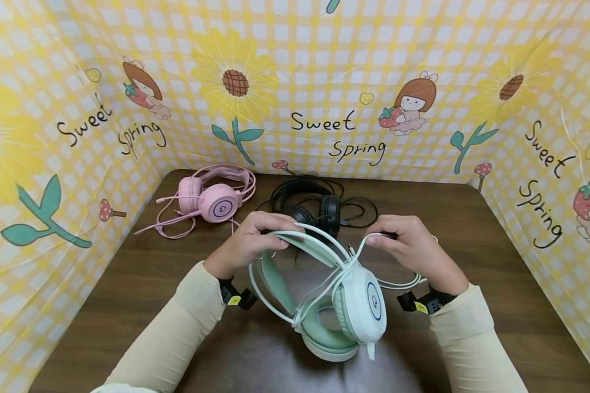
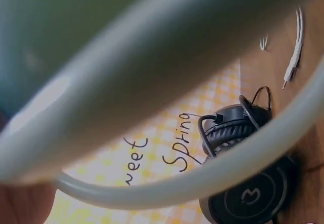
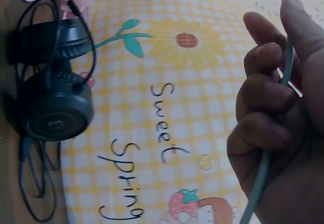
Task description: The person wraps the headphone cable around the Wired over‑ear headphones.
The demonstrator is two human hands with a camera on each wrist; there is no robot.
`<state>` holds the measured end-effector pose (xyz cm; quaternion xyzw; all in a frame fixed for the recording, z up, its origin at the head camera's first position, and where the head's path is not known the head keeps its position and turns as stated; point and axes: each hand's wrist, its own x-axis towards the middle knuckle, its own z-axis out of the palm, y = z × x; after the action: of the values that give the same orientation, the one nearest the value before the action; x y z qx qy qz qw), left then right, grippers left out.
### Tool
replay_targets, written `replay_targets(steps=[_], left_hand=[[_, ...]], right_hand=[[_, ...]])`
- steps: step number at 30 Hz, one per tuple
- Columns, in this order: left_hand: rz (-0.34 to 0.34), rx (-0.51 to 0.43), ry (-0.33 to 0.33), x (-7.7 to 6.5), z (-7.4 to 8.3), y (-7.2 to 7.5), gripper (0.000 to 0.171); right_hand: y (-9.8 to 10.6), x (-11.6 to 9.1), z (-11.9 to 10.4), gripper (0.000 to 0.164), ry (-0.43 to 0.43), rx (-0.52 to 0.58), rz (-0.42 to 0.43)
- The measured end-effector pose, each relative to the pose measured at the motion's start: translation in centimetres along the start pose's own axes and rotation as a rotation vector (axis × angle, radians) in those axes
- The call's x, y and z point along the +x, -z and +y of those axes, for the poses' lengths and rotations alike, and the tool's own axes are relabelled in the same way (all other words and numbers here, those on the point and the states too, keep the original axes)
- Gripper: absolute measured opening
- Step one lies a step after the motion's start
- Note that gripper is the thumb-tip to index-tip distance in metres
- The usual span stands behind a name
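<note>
A mint-green headset [image 1: 371,305] hangs tilted over the table, its ear cups toward the near side. My left hand [image 1: 253,240] grips it by the headband, thumb below and fingers over the top. In the left wrist view the headband [image 2: 116,87] fills much of the picture, blurred. To the right, my right hand [image 1: 415,248] holds the headset's thin pale-green cable [image 3: 262,171], fingers curled round it. The cable is wound about the headset's side near one ear cup, and a loop of it hangs below the right hand.
Behind the hands, a black headset [image 1: 329,213] with coiled cable lies on the brown wooden table [image 1: 491,262]. A pink headset [image 1: 221,203] lies at the back left. A yellow checked cloth [image 1: 314,65] walls the back and sides. A white cable plug [image 2: 292,67] shows near the tabletop.
</note>
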<state>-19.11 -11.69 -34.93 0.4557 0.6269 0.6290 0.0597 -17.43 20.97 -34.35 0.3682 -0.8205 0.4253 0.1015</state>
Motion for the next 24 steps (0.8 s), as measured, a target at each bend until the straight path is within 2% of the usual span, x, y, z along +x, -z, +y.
replay_targets(steps=[6,12,16,21,23,24], left_hand=[[0.051,-0.038,-0.028,-0.2,0.1,0.0,0.042],[0.114,-0.07,-0.048,-0.2,0.2,0.0,0.044],[0.153,-0.17,-0.054,-0.1,0.0,-0.1,0.048],[0.193,-0.302,-0.123,0.0,-0.4,-0.4,0.053],[0.222,-0.334,-0.161,0.1,-0.6,-0.6,0.052],[0.235,-0.349,-0.181,0.1,-0.7,-0.6,0.052]], right_hand=[[-1.3,-0.1,1.4,0.016,-0.031,0.034,-0.072],[-2.7,0.4,1.7,0.026,-0.095,0.193,-0.14],[-3.5,0.5,1.7,0.029,-0.104,0.23,-0.147],[-4.1,0.1,2.1,0.03,-0.094,0.277,-0.14],[-4.3,-0.1,2.3,0.024,-0.063,0.305,-0.137],[-4.5,-0.2,2.4,0.014,-0.035,0.314,-0.133]])
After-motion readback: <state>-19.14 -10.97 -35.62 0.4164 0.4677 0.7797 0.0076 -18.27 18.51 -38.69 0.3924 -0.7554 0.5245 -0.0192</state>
